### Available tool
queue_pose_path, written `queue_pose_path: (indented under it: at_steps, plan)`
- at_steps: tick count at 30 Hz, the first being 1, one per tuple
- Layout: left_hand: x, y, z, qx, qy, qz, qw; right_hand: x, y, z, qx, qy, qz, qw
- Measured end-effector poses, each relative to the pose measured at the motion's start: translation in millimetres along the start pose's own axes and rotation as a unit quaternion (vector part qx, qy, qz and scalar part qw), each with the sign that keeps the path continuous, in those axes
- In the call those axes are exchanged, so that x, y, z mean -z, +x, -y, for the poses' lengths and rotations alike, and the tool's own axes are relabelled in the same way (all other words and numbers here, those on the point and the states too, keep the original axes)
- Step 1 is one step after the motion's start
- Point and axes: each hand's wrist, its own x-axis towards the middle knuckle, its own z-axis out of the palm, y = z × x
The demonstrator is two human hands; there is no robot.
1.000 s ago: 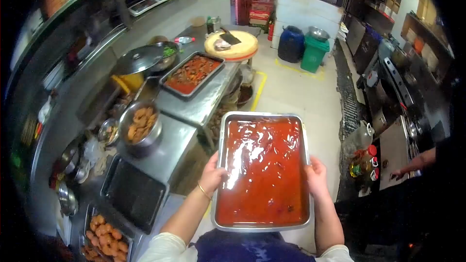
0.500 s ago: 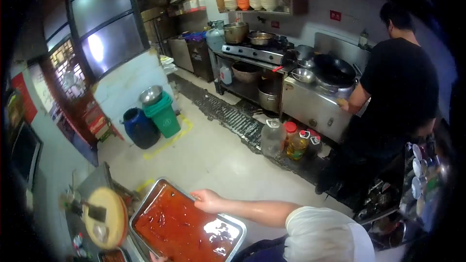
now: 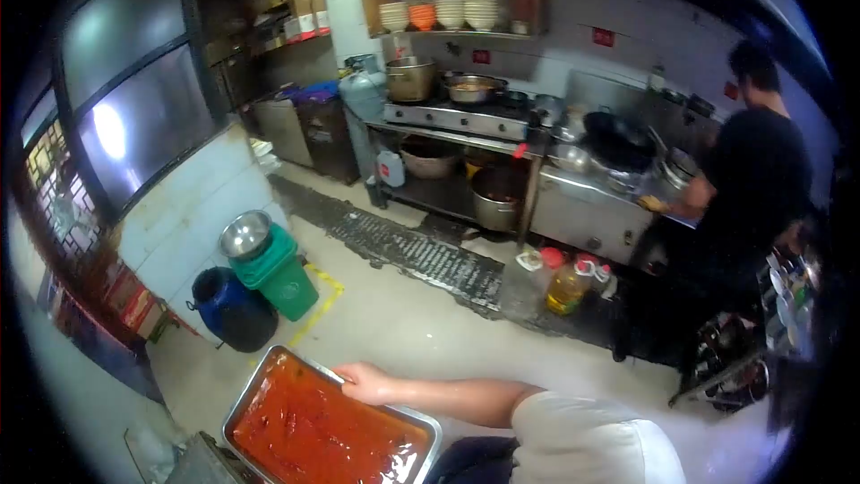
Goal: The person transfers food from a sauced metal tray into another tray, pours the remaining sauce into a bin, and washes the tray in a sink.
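Observation:
A rectangular metal tray (image 3: 235, 410) full of glossy red-orange oily sauce or liquid is at the bottom of the view. Small dark bits float in the filling, and light glints near its right corner. My right hand (image 3: 365, 384) is closed on the tray's far rim, fingers wrapped over the edge, with the forearm reaching in from the right out of a white sleeve. The tray is held up above the floor. My left hand is out of sight, and the tray's near edge is cut off by the frame.
A green bin (image 3: 288, 282) topped by a metal bowl (image 3: 245, 235) stands beside a blue barrel (image 3: 235, 309). A floor drain grate (image 3: 421, 255) runs before the stove (image 3: 457, 121). Oil jugs (image 3: 566, 289) stand on the floor. A co-worker in black (image 3: 761, 161) is at the wok (image 3: 618, 139).
My view has swung, so the tray sits lower and slightly left. The round chopping board at lower left has left the view, as have the fingers of my left hand.

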Motion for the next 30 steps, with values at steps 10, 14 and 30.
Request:
queue_pose_path:
  at_steps: [10,14,30]
  plan:
    - [-57.2,224.5,-18.0,-0.029,-0.156,-0.071,0.985,-22.9,271.8,-58.1,0.027,0.076,0.061,0.995]
    - [-69.5,311.7,-47.9,-0.033,-0.203,-0.053,0.977,-16.1,379.5,-22.2,0.006,0.015,0.148,0.989]
    - [-19.8,683.3,-81.7,-0.044,-0.201,-0.105,0.973,-137.9,738.0,-89.2,-0.028,0.002,0.129,0.991]
